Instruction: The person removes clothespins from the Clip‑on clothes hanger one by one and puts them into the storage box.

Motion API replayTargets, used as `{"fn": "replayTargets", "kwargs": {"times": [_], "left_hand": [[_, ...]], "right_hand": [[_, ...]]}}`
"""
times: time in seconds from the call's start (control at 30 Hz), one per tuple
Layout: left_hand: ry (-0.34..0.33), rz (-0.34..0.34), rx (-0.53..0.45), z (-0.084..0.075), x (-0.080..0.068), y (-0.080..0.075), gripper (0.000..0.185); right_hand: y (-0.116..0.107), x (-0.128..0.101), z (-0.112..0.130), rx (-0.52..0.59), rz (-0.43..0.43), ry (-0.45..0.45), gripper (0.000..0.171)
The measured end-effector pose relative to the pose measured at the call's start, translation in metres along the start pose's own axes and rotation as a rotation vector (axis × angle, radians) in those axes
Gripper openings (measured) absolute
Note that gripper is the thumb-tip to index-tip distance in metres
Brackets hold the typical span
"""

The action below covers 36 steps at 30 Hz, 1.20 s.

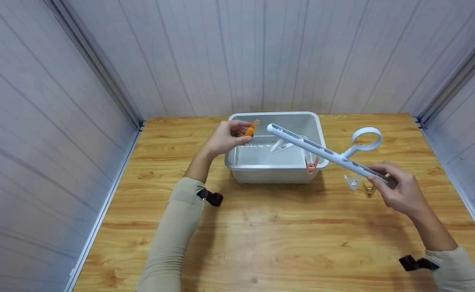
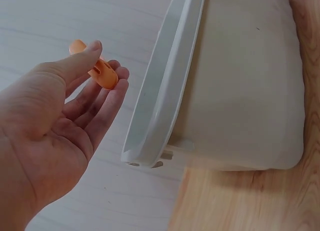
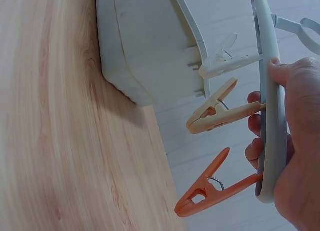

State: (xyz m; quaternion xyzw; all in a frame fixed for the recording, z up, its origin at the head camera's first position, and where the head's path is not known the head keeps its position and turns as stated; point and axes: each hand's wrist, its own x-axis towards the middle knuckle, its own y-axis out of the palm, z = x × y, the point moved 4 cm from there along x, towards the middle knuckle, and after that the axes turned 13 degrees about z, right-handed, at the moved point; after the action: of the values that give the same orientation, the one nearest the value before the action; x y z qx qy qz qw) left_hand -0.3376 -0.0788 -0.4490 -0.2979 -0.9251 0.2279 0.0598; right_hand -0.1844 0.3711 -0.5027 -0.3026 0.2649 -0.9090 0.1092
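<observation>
Over the left part of a grey-white basin (image 1: pixel 271 175), my left hand (image 1: pixel 224 140) pinches an orange clothespin (image 1: pixel 250 131) between thumb and fingertips. The right hand (image 1: pixel 401 190) grips one end of a pale blue clip hanger (image 1: pixel 322 152) that has a ring hook. The hanger's far end reaches over the basin. From its bar hang a white clothespin (image 1: pixel 278 146), a pink one (image 1: pixel 311 167), a clear one (image 1: pixel 353 182) and a tan one (image 3: pixel 220 115). Another orange peg (image 3: pixel 212 191) hangs at the gripped end in the right wrist view.
The basin stands on a wooden table (image 1: pixel 261 243) near its back edge. Pale panel walls (image 1: pixel 261 56) close off the back and both sides. A black strap mount (image 1: pixel 211 197) sits on the left sleeve, another (image 1: pixel 418 263) on the right.
</observation>
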Motion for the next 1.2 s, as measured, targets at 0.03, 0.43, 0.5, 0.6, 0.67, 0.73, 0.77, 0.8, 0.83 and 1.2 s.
{"fn": "replayTargets", "kwargs": {"times": [0.03, 0.43, 0.5, 0.6, 0.67, 0.73, 0.77, 0.8, 0.83, 1.2], "left_hand": [[-0.003, -0.004, -0.019, 0.001, 0.001, 0.0, 0.046], [0.135, -0.054, -0.212, -0.002, 0.001, 0.0, 0.067], [0.143, -0.051, -0.193, -0.002, 0.001, 0.001, 0.065], [0.161, -0.044, -0.178, -0.001, 0.0, 0.002, 0.064], [0.168, -0.043, -0.181, 0.001, 0.0, 0.003, 0.064], [0.169, -0.043, -0.183, 0.002, -0.002, 0.003, 0.064], [0.166, -0.044, -0.183, 0.004, -0.003, 0.004, 0.063], [0.161, -0.043, -0.183, 0.005, -0.003, 0.004, 0.063], [0.158, -0.043, -0.184, 0.006, -0.004, 0.004, 0.062], [0.188, -0.04, -0.182, 0.012, -0.014, 0.008, 0.059]], "right_hand": [[0.0, 0.0, 0.0, -0.001, -0.001, -0.002, 0.033], [0.001, 0.0, 0.0, -0.023, 0.008, 0.007, 0.034], [0.0, 0.002, 0.001, -0.025, 0.009, 0.013, 0.034], [-0.001, 0.004, 0.003, -0.025, 0.014, 0.021, 0.034], [-0.003, 0.007, 0.005, -0.024, 0.021, 0.02, 0.034], [-0.006, 0.011, 0.008, -0.03, 0.023, 0.014, 0.034], [-0.007, 0.013, 0.009, -0.034, 0.023, 0.009, 0.034], [-0.009, 0.014, 0.011, -0.039, 0.022, 0.001, 0.033], [-0.011, 0.016, 0.012, -0.044, 0.022, -0.008, 0.033], [-0.013, 0.027, 0.017, -0.059, 0.026, -0.049, 0.035]]}}
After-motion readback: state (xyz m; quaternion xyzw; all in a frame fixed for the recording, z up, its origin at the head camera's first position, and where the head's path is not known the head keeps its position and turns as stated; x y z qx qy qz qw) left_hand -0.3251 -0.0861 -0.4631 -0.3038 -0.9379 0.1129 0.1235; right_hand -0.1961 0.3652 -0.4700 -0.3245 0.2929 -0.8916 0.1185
